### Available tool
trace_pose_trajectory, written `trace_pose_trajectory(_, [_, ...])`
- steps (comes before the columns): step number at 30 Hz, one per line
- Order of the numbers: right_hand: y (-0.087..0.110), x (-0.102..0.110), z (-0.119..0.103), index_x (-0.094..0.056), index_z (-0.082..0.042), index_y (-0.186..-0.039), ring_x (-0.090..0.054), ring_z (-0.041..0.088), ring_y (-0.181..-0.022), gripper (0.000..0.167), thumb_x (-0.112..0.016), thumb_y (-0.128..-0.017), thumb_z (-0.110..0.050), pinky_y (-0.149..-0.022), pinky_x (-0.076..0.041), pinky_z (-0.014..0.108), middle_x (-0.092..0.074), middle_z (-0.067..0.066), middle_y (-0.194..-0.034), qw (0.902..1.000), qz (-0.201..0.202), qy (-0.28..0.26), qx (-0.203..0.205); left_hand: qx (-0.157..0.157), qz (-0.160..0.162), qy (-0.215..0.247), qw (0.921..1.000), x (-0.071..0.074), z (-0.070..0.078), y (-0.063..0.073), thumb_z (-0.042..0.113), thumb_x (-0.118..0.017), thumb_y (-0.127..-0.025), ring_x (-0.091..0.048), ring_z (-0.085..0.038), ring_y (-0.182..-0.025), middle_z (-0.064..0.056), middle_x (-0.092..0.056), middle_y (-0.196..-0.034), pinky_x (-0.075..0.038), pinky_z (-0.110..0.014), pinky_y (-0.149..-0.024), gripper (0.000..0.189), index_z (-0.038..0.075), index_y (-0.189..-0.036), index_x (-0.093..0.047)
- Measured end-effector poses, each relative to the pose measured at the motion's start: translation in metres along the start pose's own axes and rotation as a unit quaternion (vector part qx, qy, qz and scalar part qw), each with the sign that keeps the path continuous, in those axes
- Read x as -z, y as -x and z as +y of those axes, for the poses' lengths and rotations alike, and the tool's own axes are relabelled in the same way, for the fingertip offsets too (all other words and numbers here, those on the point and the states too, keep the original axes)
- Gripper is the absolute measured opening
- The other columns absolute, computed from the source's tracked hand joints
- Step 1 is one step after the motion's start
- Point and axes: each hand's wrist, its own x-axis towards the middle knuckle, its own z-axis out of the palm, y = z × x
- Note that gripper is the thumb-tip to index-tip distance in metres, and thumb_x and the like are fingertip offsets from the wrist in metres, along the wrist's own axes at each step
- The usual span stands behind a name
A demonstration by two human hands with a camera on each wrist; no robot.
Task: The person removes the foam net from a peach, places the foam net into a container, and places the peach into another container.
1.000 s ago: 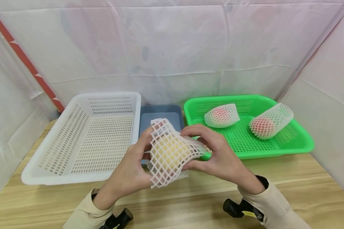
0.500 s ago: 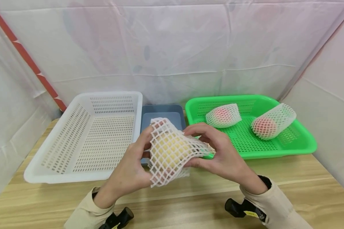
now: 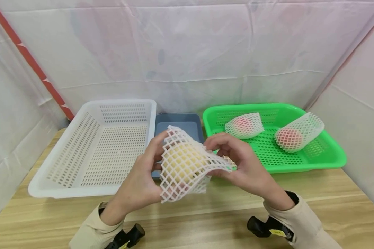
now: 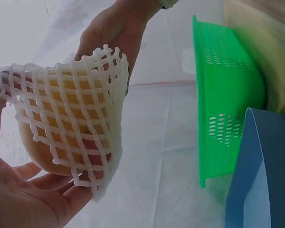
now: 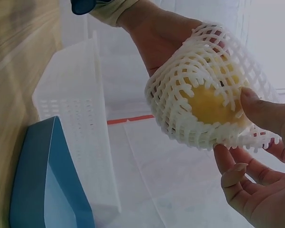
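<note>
A yellow fruit (image 5: 206, 107) sits inside a white foam net sleeve (image 3: 177, 135), held up above the table. My left hand (image 3: 140, 180) grips the fruit through the net from the left, fingers behind and thumb low in front. At the sleeve's right end, my right hand (image 3: 244, 169) holds the net edge between thumb and fingers. In the right wrist view the thumb lies at the sleeve's opening, where bare yellow skin shows, and the fingertips are under the rim. From the left wrist view the fruit's lower side bulges out of the net.
A white perforated basket (image 3: 91, 195) stands at the left, with a blue-grey tray (image 3: 180, 121) beside it. The green basket (image 3: 299, 167) on the right holds two reddish netted fruits (image 3: 244, 125) and another partly hidden piece behind my right hand. Cloth walls (image 3: 187, 52) enclose the table.
My right hand has shifted slightly right, and the net's right end is drawn out farther past its thumb. The left hand keeps its grip on the fruit. The view has drifted a little.
</note>
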Motion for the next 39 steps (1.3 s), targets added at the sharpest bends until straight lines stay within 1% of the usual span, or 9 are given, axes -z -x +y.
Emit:
trace_pose_trajectory(3, [0.001,0.002,0.0,-0.055,0.006,-0.107,-0.056,0.021,-0.104,0.041,-0.076,-0.073,0.011,-0.069,-0.051,0.025,-0.058,0.01,-0.111,0.9999,0.001,-0.016,-0.001,0.005,-0.002,0.01,0.9999,0.001,0.001,0.0,0.002,-0.086,-0.061,-0.066,-0.027,-0.099,-0.021,-0.059,-0.125,-0.056,-0.035,-0.08,0.109,0.011,-0.15,-0.024])
trace_pose_trajectory(7, [0.001,0.003,0.001,-0.055,0.006,-0.105,-0.056,0.022,-0.102,0.03,-0.073,-0.082,0.003,-0.067,-0.052,0.026,-0.058,0.011,-0.109,0.9994,0.001,-0.035,0.003,0.006,0.001,0.015,0.9999,0.002,0.003,-0.001,0.0,-0.086,-0.061,-0.064,-0.03,-0.104,-0.022,-0.057,-0.128,-0.055,-0.036,-0.083,0.109,0.011,-0.15,-0.024])
trace_pose_trajectory(10, [0.001,0.003,0.001,-0.055,0.006,-0.104,-0.057,0.022,-0.1,0.025,-0.07,-0.084,0.002,-0.069,-0.052,0.027,-0.058,0.012,-0.108,0.999,0.001,-0.045,0.003,0.001,0.002,0.02,0.9998,0.002,0.002,-0.001,-0.002,-0.085,-0.062,-0.063,-0.03,-0.106,-0.021,-0.056,-0.128,-0.056,-0.036,-0.083,0.107,0.011,-0.149,-0.024])
trace_pose_trajectory(14, [0.001,0.003,0.001,-0.055,0.005,-0.102,-0.057,0.023,-0.099,0.022,-0.069,-0.085,0.005,-0.071,-0.052,0.028,-0.058,0.012,-0.106,0.9987,0.001,-0.05,0.002,-0.005,0.004,0.03,0.9995,0.003,0.002,-0.002,-0.003,-0.085,-0.062,-0.061,-0.029,-0.11,-0.019,-0.056,-0.13,-0.056,-0.037,-0.083,0.106,0.013,-0.149,-0.026])
trace_pose_trajectory(21, [0.001,0.004,0.001,-0.055,0.004,-0.1,-0.056,0.022,-0.095,0.019,-0.066,-0.084,0.009,-0.069,-0.052,0.028,-0.058,0.012,-0.103,0.9986,0.001,-0.052,0.012,0.011,0.013,0.037,0.9992,0.002,0.006,-0.004,-0.001,-0.086,-0.062,-0.059,-0.025,-0.116,-0.014,-0.054,-0.134,-0.055,-0.036,-0.085,0.106,0.015,-0.149,-0.028])
trace_pose_trajectory(25, [0.002,0.006,0.002,-0.056,0.004,-0.099,-0.057,0.021,-0.094,0.021,-0.065,-0.082,0.012,-0.068,-0.052,0.028,-0.059,0.011,-0.102,0.9989,0.003,-0.046,0.006,0.01,0.017,0.032,0.9993,0.003,0.006,-0.004,-0.001,-0.086,-0.062,-0.059,-0.025,-0.116,-0.015,-0.054,-0.134,-0.055,-0.036,-0.085,0.105,0.016,-0.149,-0.028])
trace_pose_trajectory(29, [0.003,0.007,0.001,-0.056,0.003,-0.099,-0.058,0.021,-0.092,0.02,-0.067,-0.084,0.009,-0.067,-0.053,0.028,-0.059,0.011,-0.102,0.9992,0.005,-0.04,-0.002,0.011,0.022,0.02,0.9995,0.005,0.006,-0.004,0.001,-0.086,-0.063,-0.057,-0.025,-0.119,-0.015,-0.053,-0.135,-0.055,-0.036,-0.083,0.103,0.017,-0.148,-0.029])
trace_pose_trajectory(35, [0.003,0.008,0.002,-0.056,0.004,-0.099,-0.059,0.02,-0.086,0.018,-0.067,-0.085,0.007,-0.066,-0.053,0.027,-0.06,0.011,-0.101,0.9992,0.009,-0.038,-0.007,0.012,0.03,0.008,0.9994,0.009,0.004,-0.003,0.002,-0.085,-0.065,-0.055,-0.022,-0.121,-0.014,-0.053,-0.136,-0.056,-0.036,-0.08,0.098,0.015,-0.146,-0.032])
trace_pose_trajectory(39, [0.002,0.01,0.003,-0.056,0.006,-0.099,-0.06,0.017,-0.081,0.018,-0.066,-0.085,0.008,-0.064,-0.052,0.025,-0.061,0.01,-0.1,0.9991,0.017,-0.039,-0.001,0.017,0.04,0.009,0.999,0.012,0.005,-0.003,-0.001,-0.082,-0.064,-0.054,-0.021,-0.122,-0.012,-0.053,-0.136,-0.056,-0.036,-0.08,0.091,0.01,-0.142,-0.036])
